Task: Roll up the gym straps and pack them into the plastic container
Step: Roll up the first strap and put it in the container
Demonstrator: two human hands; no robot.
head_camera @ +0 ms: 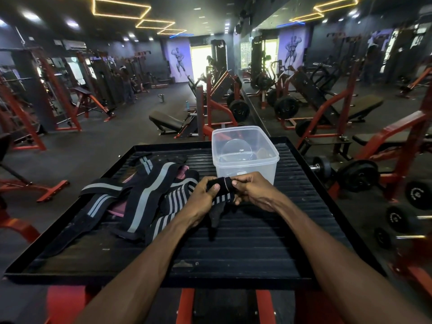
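Observation:
A black strap (222, 185) with grey stripes is held between both hands just in front of the clear plastic container (245, 169). My left hand (203, 195) grips its left end, thumb on top. My right hand (252, 190) pinches the right end, fingers curled round it. A loose tail of the strap hangs down onto the black ribbed platform (257, 242). A pile of several black and grey striped straps (140, 195) lies left of my hands, with something pink beneath it. Inside the container lies a clear round item.
The platform has a raised rim and sits on a red frame. Dumbbells (346, 171) lie on the floor to the right. Red and black gym machines and benches fill the room beyond, with a mirror wall on the right.

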